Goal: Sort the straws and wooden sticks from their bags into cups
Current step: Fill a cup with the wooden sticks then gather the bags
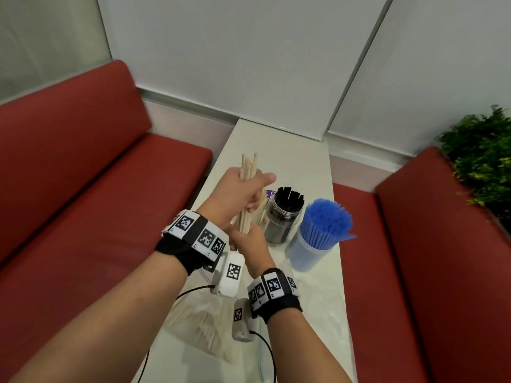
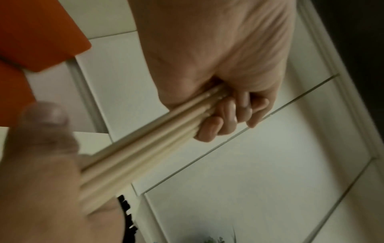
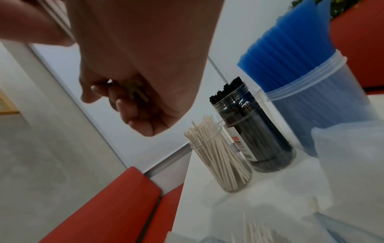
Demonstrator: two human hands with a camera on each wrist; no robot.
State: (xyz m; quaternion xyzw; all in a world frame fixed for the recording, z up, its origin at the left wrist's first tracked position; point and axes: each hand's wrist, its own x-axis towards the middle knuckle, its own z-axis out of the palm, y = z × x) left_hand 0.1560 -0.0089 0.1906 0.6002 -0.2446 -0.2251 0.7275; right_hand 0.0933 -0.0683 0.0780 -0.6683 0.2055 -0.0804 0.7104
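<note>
From my head the light is soft and even, with no hard shadows; the white table (image 1: 279,150) shows only a faint sheen. The wide lens bows the wall panels (image 1: 249,64) and stretches my forearms at the lower edge. The left wrist view is dim and warm, my right hand (image 2: 37,164) smeared into blur close to the lens, the wooden sticks (image 2: 145,146) soft too. In the right wrist view my right hand (image 3: 135,57) is dark and unfocused, and the blue straws (image 3: 295,49) are streaked.
</note>
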